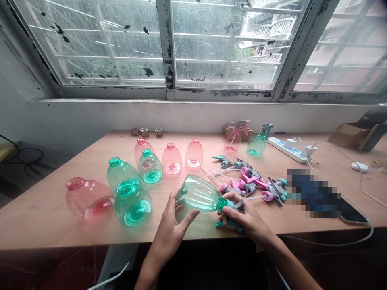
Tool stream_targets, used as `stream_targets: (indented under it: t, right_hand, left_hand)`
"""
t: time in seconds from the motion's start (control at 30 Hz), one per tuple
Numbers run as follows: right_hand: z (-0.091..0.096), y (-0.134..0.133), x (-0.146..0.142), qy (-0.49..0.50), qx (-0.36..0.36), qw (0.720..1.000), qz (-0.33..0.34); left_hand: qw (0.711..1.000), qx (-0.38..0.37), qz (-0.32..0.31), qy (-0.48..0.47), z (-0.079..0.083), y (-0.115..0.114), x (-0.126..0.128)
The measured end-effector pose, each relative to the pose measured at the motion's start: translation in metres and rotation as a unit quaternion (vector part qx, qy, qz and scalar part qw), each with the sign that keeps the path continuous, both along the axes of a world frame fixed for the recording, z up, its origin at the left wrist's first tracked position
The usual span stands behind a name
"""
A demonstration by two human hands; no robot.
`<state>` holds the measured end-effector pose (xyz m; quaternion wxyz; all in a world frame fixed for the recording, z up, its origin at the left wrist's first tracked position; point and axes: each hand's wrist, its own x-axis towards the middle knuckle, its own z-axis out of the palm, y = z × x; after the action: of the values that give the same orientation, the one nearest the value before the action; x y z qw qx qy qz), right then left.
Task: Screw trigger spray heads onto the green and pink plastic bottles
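Note:
A clear green spray bottle (200, 194) lies on its side in the air above the table's front edge, its neck pointing right. My left hand (173, 223) holds its base end, thumb below and fingers behind. At the neck, my right hand (244, 217) grips the green and grey trigger sprayer head (231, 222), which meets the bottle mouth. Whether the collar is fully threaded cannot be seen. Just behind my right hand lies a pile of loose trigger sprayer heads (249, 177) in pink, green and grey, with thin tubes.
Open pink bottles (171, 159) and green bottles (133, 203) stand at left and centre. Behind the pile stand a pink spray bottle (232, 141) and a green spray bottle (258, 141) with heads on. Rightward are a power strip (288, 150), cables, a phone (353, 211) and a cardboard box (349, 135).

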<state>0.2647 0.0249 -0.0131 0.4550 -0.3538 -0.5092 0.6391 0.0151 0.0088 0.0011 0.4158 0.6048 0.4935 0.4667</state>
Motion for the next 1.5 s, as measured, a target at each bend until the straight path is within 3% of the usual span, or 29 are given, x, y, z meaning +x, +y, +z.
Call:
stream_targets:
  t: [1.5]
  right_hand:
    - [0.0052,-0.0016,0.0041,-0.008,-0.007,1.0,0.006]
  left_hand:
    - [1.0,0.004,-0.015,-0.006,-0.0021,0.0003,0.001]
